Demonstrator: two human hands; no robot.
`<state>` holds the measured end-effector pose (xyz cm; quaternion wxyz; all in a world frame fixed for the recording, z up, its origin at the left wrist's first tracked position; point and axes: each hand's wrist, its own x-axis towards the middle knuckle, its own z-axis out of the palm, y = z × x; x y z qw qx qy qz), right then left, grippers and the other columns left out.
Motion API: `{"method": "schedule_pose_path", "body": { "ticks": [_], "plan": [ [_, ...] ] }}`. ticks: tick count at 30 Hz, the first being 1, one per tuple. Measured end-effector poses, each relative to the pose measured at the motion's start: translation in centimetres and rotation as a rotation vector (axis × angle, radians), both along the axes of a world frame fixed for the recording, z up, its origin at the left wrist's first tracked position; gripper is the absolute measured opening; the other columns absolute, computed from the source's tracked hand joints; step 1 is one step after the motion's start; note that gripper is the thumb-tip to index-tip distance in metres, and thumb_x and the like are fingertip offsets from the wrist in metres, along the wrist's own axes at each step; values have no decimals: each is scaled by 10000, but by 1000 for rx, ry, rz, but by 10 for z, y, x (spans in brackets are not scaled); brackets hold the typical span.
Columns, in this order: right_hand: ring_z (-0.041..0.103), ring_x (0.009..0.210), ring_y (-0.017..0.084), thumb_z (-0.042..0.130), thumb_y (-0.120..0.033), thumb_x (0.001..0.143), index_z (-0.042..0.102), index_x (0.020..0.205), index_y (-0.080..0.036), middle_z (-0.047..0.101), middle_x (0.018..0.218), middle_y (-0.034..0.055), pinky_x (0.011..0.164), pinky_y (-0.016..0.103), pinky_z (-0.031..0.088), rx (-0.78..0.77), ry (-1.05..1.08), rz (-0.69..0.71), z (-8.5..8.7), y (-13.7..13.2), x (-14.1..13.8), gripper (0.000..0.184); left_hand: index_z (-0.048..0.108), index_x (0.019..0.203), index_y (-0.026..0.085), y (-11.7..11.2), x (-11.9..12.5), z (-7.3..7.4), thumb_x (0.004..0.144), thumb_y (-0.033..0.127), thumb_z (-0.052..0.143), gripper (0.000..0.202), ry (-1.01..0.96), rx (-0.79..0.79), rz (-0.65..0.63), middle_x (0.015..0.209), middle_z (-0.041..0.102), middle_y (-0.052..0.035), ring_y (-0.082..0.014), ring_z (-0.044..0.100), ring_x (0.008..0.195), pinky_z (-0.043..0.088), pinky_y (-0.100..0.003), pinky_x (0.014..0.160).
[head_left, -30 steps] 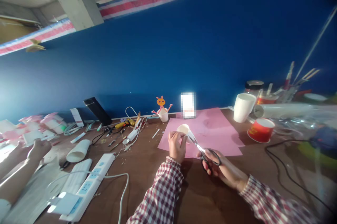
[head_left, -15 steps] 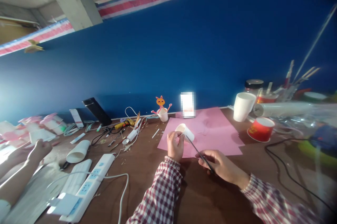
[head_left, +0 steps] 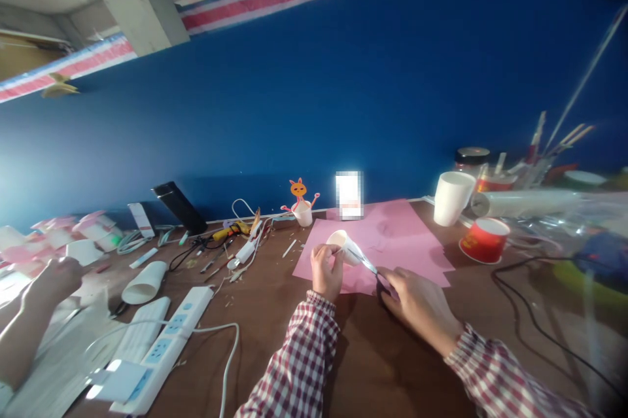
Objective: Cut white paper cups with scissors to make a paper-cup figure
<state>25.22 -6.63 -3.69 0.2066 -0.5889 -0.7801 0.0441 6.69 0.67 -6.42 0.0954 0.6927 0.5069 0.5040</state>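
My left hand [head_left: 326, 271] is closed round a small white paper cup [head_left: 344, 245], held tilted on its side above a pink paper sheet [head_left: 392, 241]. My right hand [head_left: 417, 303] grips a pair of scissors [head_left: 371, 268], and the blades reach up to the cup's wall near its rim. Both sleeves are red and white check. The scissor handles are mostly hidden under my right fingers.
The brown table [head_left: 275, 333] carries white power strips [head_left: 164, 343] with cables, a lying white cup [head_left: 144, 282], a tall white cup [head_left: 451, 197], a red cup [head_left: 485, 240] and an orange cat figure in a cup [head_left: 300, 202]. Another person's hand [head_left: 52, 277] works at the far left.
My right hand has turned palm down and moved left and closer to the cup, bringing the scissor blades against it. The other person's hand at the left has shifted slightly.
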Motion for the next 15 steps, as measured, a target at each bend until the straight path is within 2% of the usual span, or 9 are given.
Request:
{"method": "schedule_pose_path", "body": {
  "ticks": [15],
  "plan": [
    [550, 673, 149, 492, -283, 784, 555, 1085, -264, 592, 777, 19, 544, 223, 319, 26, -29, -21, -1, 1, 0, 308, 614, 728, 189, 1, 1, -1, 782, 171, 524, 106, -9, 5, 2, 784, 605, -39, -187, 535, 841, 420, -353, 805]
  ]
}}
